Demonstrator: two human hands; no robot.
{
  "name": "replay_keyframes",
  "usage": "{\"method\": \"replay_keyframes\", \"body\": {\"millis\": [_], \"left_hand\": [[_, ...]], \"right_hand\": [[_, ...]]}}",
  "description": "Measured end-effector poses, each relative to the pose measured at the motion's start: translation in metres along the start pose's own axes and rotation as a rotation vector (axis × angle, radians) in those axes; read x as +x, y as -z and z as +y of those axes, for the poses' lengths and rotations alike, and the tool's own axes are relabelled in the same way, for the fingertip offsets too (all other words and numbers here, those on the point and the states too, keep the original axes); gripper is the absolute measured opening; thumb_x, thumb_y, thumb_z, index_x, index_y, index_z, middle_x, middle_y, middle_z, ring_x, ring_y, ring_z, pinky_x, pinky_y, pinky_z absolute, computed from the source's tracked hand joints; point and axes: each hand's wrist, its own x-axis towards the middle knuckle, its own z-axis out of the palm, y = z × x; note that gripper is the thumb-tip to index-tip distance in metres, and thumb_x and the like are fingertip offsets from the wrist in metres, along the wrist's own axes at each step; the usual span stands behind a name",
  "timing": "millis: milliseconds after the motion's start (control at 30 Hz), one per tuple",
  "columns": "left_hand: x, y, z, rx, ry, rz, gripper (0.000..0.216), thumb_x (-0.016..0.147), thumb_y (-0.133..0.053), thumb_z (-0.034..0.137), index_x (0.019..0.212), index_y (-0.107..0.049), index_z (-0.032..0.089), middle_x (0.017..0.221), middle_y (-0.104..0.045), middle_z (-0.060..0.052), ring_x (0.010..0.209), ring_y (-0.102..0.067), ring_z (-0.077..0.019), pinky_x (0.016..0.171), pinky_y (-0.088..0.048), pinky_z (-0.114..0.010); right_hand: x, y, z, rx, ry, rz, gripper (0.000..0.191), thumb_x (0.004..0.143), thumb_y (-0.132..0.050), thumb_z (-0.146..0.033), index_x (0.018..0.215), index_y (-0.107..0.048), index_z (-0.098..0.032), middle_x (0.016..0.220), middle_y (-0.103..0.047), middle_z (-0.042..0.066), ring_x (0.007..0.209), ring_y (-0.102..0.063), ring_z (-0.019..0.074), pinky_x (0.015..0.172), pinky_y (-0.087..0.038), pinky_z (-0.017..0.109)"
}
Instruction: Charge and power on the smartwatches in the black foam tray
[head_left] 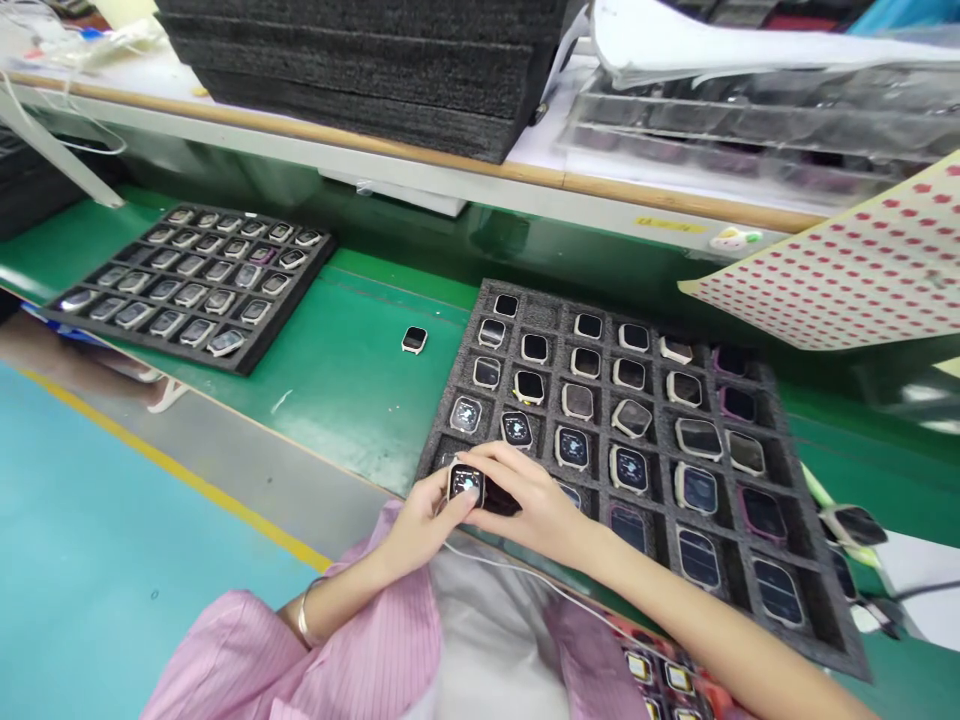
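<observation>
A square smartwatch body (466,484) without a strap is held up over the front left corner of a grey foam tray (541,316). Its screen is lit with a dial. My left hand (427,515) grips it from the left, thumb across the lower part of the screen. From the right, my right hand (525,500) closes around the same watch, fingertips at its upper edge and thumb near its lower edge. Under and beyond my hands, the tray's cells hold rows of strapless watches, several with lit dials, such as the watch (572,447) near my right hand.
A lone watch (414,340) lies on the green bench (337,390) left of the tray. Farther left sits a second watch-filled foam tray (296,300). A shelf (420,150) with stacked black foam (360,70) spans above. A white cable (517,568) runs below my hands.
</observation>
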Motion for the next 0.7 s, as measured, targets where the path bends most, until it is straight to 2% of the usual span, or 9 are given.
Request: {"method": "replay_keyframes", "body": {"millis": [100,167,233,300,400,467,567,633,700], "left_hand": [[-0.01,0.011,0.0,0.013,0.013,-0.189,0.056,0.086,-0.055,0.045,0.132,-0.046,0.014,0.111,-0.056,-0.01,0.092,-0.053,-0.0197,0.083,-0.044,-0.029],[-0.017,0.02,0.001,-0.037,0.051,-0.293,0.069,0.082,-0.06,0.047,0.139,-0.037,0.016,0.117,-0.053,-0.011,0.092,-0.053,-0.0194,0.084,-0.045,-0.029],[-0.024,0.03,0.003,-0.039,0.104,-0.319,0.068,0.08,-0.063,0.046,0.137,-0.04,0.017,0.11,-0.055,-0.009,0.086,-0.052,-0.018,0.081,-0.045,-0.028],[-0.028,0.038,0.006,0.024,0.168,-0.358,0.055,0.08,-0.064,0.041,0.128,-0.05,0.017,0.094,-0.056,-0.005,0.075,-0.049,-0.0158,0.072,-0.044,-0.025],[-0.03,0.046,0.011,0.129,0.209,-0.426,0.038,0.082,-0.064,0.035,0.113,-0.058,0.015,0.08,-0.05,-0.001,0.067,-0.043,-0.0134,0.064,-0.039,-0.023],[-0.03,0.05,0.012,0.125,0.2,-0.421,0.035,0.083,-0.063,0.035,0.112,-0.058,0.015,0.082,-0.05,-0.002,0.069,-0.043,-0.0136,0.065,-0.039,-0.024],[-0.03,0.054,0.013,0.03,0.178,-0.375,0.039,0.083,-0.062,0.036,0.117,-0.055,0.017,0.091,-0.053,-0.004,0.073,-0.046,-0.0135,0.067,-0.042,-0.024],[-0.028,0.054,0.014,-0.021,0.178,-0.329,0.04,0.084,-0.061,0.039,0.117,-0.054,0.018,0.086,-0.053,-0.002,0.063,-0.045,-0.0097,0.057,-0.041,-0.021],[-0.023,0.049,0.017,-0.065,0.174,-0.278,0.038,0.085,-0.06,0.041,0.115,-0.054,0.017,0.076,-0.049,0.001,0.048,-0.038,-0.0049,0.045,-0.036,-0.018]], "right_hand": [[0.004,0.012,-0.003,-0.17,0.026,-0.071,0.04,0.088,-0.059,-0.037,0.121,-0.052,-0.017,0.113,-0.056,0.013,0.106,-0.054,0.0261,0.09,-0.046,0.044],[0.007,0.014,-0.003,-0.196,0.008,-0.065,0.04,0.087,-0.059,-0.04,0.118,-0.052,-0.016,0.11,-0.056,0.012,0.102,-0.054,0.0253,0.088,-0.046,0.043],[0.012,0.009,-0.002,-0.198,-0.054,-0.02,0.038,0.087,-0.061,-0.039,0.116,-0.052,-0.016,0.106,-0.057,0.01,0.098,-0.055,0.0236,0.086,-0.047,0.04],[0.017,0.0,0.001,-0.276,-0.119,0.002,0.035,0.085,-0.064,-0.035,0.111,-0.054,-0.014,0.103,-0.057,0.011,0.095,-0.056,0.0245,0.084,-0.047,0.04],[0.022,-0.009,-0.001,-0.473,-0.143,-0.06,0.038,0.08,-0.07,-0.032,0.107,-0.057,-0.009,0.102,-0.057,0.014,0.093,-0.056,0.0289,0.079,-0.047,0.043],[0.019,-0.005,-0.005,-0.528,-0.117,-0.107,0.04,0.08,-0.07,-0.036,0.107,-0.058,-0.009,0.105,-0.057,0.015,0.095,-0.055,0.0301,0.079,-0.047,0.043],[0.007,0.01,-0.013,-0.535,-0.122,-0.119,0.025,0.084,-0.065,-0.034,0.099,-0.061,-0.013,0.104,-0.058,0.013,0.096,-0.056,0.0293,0.08,-0.046,0.044],[-0.004,0.018,-0.017,-0.591,-0.166,-0.127,0.017,0.082,-0.068,-0.027,0.091,-0.063,-0.014,0.103,-0.059,0.014,0.094,-0.057,0.0308,0.079,-0.045,0.046],[-0.012,0.02,-0.017,-0.652,-0.216,-0.145,0.02,0.076,-0.074,-0.024,0.088,-0.063,-0.013,0.106,-0.058,0.016,0.091,-0.058,0.0319,0.076,-0.046,0.046]]}}
